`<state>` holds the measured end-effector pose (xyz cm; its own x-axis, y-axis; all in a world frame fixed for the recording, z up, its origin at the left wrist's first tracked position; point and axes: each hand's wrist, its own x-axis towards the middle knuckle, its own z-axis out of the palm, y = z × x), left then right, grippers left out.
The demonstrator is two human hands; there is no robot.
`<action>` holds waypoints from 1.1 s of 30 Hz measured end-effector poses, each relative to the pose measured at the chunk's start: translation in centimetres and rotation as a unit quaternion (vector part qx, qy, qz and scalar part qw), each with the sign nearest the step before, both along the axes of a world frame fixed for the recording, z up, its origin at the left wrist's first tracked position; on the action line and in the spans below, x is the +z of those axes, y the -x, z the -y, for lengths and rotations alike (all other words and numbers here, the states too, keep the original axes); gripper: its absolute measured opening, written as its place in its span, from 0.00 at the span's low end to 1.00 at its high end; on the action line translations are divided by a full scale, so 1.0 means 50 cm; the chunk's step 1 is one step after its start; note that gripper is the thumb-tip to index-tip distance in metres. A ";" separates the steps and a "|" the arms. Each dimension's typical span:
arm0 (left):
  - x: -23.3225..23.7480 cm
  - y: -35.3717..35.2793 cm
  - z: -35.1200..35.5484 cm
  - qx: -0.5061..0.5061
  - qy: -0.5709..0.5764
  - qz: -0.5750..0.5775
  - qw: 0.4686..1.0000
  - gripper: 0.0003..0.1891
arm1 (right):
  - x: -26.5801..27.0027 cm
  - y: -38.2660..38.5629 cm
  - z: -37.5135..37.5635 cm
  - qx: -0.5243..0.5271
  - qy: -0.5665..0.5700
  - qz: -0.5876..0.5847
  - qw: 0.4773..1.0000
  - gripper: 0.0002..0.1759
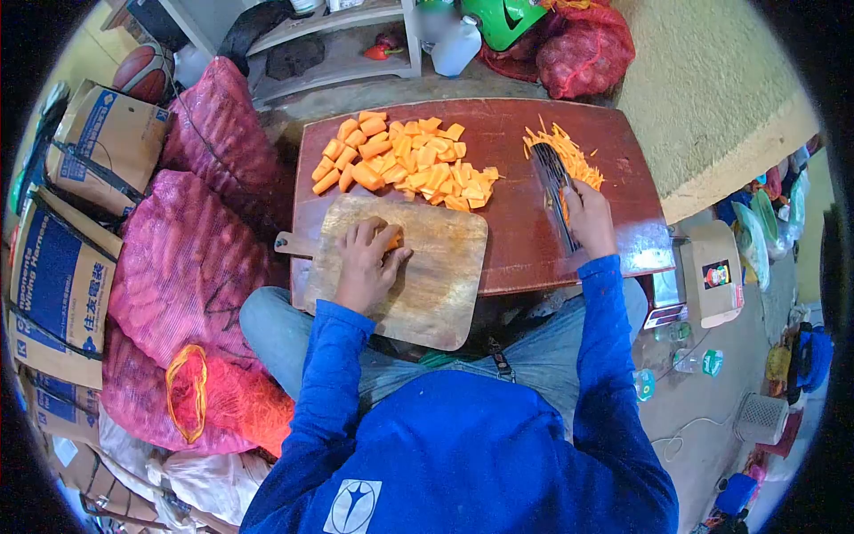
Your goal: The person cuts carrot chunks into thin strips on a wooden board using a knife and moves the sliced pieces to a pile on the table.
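My left hand (363, 262) rests on the wooden cutting board (445, 276), its fingers curled over a small orange carrot piece (396, 240) that is mostly hidden. In my right hand (592, 218) is a knife (551, 182) with a wide dark blade, held over the right side of the red-brown table (507, 125). Thin carrot strips (578, 158) lie piled beside the blade, near its far end. Beyond the board spreads a heap of carrot chunks (414, 160), some thick and round, others flat slices. The board overhangs the table's near edge, above my lap.
Full pink mesh sacks (191, 254) and cardboard boxes (67, 276) crowd the left side. A shelf (334, 62) stands behind the table, with a white jug (456, 46) and a red net bag (585, 53) nearby. An open carton (712, 271) sits at the right.
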<state>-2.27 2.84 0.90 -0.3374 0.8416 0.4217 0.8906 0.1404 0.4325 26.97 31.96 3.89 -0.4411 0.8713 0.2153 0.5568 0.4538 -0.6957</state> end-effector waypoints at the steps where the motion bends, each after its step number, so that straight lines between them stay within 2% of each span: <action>1: 0.002 -0.002 0.000 0.002 0.006 0.000 1.000 0.22 | -0.006 0.000 -0.008 0.001 0.000 0.001 1.000 0.16; 6: -0.007 -0.003 -0.001 0.022 -0.036 -0.008 0.999 0.27 | -0.003 0.000 0.008 0.011 0.039 -0.005 0.999 0.17; 11: 0.000 -0.007 0.009 0.039 -0.034 -0.004 0.999 0.29 | 0.070 0.004 0.146 0.065 0.071 -0.057 0.994 0.18; 13: -0.005 -0.003 0.010 0.036 -0.027 0.006 0.999 0.27 | 0.077 0.008 0.199 0.092 0.179 -0.086 0.976 0.19; 14: -0.007 -0.003 0.011 0.038 -0.026 0.005 0.999 0.27 | 0.078 0.011 0.223 0.095 0.181 -0.087 0.975 0.19; 16: -0.008 -0.007 0.013 0.035 -0.019 0.049 0.998 0.26 | 0.083 0.019 0.262 0.197 0.215 -0.084 0.953 0.19; 19: -0.005 -0.047 0.027 0.044 -0.024 0.069 0.996 0.24 | 0.110 0.042 0.308 0.239 0.231 -0.046 0.942 0.19; 23: -0.010 -0.102 0.044 0.067 -0.046 0.084 0.993 0.27 | 0.083 0.065 0.331 0.304 0.164 -0.050 0.937 0.22; 25: 0.011 -0.121 0.054 0.074 -0.024 0.090 0.993 0.28 | 0.101 0.084 0.345 0.303 0.202 -0.028 0.931 0.22; 27: 0.021 -0.128 0.065 0.042 -0.045 0.142 0.988 0.28 | 0.090 0.101 0.358 0.347 0.176 -0.084 0.917 0.22; 28: 0.030 -0.131 0.074 0.040 -0.044 0.143 0.988 0.28 | 0.088 0.111 0.360 0.339 0.183 -0.083 0.919 0.22; 30: 0.042 -0.132 0.092 0.028 -0.024 0.238 0.970 0.26 | 0.083 0.124 0.354 0.337 0.217 -0.064 0.914 0.22; 33: 0.015 -0.126 0.100 0.002 -0.056 0.178 0.982 0.21 | 0.088 0.134 0.352 0.343 0.252 -0.058 0.903 0.23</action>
<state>4.05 -2.14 1.64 -0.4832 0.7952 0.3663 0.6792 0.0764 0.7299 20.29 14.35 8.29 -0.9146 0.4009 -0.0532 0.1749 0.2735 -0.9458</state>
